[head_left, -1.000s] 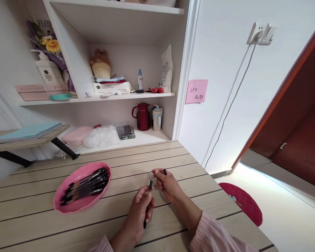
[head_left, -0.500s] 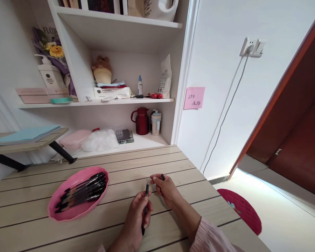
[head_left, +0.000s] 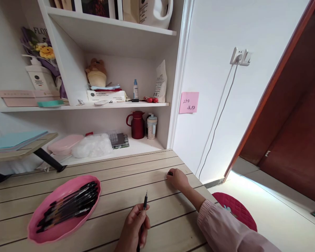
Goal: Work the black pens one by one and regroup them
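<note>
Bare worktop (head_left: 115, 187) leaves a passage between the tray (head_left: 33, 213) and the left hand (head_left: 136, 224), and another between the upward-pointing pen (head_left: 145, 202) and the right hand (head_left: 179, 179), while the right forearm (head_left: 193, 196) bars the right side and the shelf unit (head_left: 139, 146) the back.

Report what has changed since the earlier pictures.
The right hand has moved right, away from the pen, toward the right edge of the table, still holding a small dark piece. The left hand keeps the pen; other pens stay in the pink dish.
</note>
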Available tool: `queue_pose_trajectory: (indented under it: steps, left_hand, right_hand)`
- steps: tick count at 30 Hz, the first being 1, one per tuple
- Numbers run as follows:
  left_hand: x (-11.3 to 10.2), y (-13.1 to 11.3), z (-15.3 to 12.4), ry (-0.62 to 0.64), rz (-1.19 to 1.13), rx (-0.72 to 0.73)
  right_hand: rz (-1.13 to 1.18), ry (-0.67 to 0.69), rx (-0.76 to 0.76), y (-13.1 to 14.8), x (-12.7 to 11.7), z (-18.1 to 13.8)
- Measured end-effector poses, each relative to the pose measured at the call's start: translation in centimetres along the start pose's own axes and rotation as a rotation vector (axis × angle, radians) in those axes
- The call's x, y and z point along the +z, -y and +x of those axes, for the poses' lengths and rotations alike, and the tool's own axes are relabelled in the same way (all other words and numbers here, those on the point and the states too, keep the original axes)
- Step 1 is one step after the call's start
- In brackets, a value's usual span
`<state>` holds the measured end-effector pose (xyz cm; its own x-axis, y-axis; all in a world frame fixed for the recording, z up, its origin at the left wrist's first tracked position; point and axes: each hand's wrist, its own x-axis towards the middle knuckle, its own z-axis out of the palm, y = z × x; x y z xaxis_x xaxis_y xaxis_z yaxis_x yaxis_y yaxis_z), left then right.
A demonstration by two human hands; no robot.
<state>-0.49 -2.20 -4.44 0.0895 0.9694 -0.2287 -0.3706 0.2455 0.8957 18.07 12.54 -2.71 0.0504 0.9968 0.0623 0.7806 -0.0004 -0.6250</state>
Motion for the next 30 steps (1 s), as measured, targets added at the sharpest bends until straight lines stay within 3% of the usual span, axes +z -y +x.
queue_pose_trajectory:
  steps: [6, 9, 12, 15, 19, 21, 24, 27, 30]
  left_hand:
    - [-1.0, 1.0, 0.9, 0.007, 0.004, -0.027]
    - [-1.0, 0.9, 0.7, 0.005, 0.011, -0.031]
    - [-0.5, 0.2, 0.1, -0.003, 0.019, -0.026]
    - [0.0, -0.4, -0.6, -0.021, 0.026, 0.006]
    - [0.3, -0.8, -1.2, -0.026, 0.036, 0.039]
    - [0.4, -1.0, -1.4, -0.033, 0.043, 0.05]
    - [0.6, -1.3, -1.4, -0.043, 0.05, 0.047]
    - [0.5, -1.2, -1.1, -0.044, 0.04, 0.03]
    - [0.1, -0.8, -0.5, -0.02, 0.018, -0.023]
  right_hand:
    - [-0.301, -0.11, -0.22, 1.1, 2.4, -0.3]
    - [-0.305, -0.154, -0.325, 1.5, 3.1, -0.6]
    - [-0.151, -0.156, -0.437, 1.6, 3.5, -0.4]
    - [0.176, -0.181, -0.515, 1.6, 3.0, 0.5]
    - [0.477, -0.211, -0.375, 0.6, 0.6, 2.0]
    - [0.366, -0.156, -0.312, -0.3, -0.9, 2.3]
    - [0.0, -0.001, -0.315, -1.4, -2.3, 2.0]
    - [-0.311, 0.135, -0.329, -1.5, -2.3, 1.3]
    - [-0.398, 0.154, -0.297, -1.3, -1.8, 1.1]
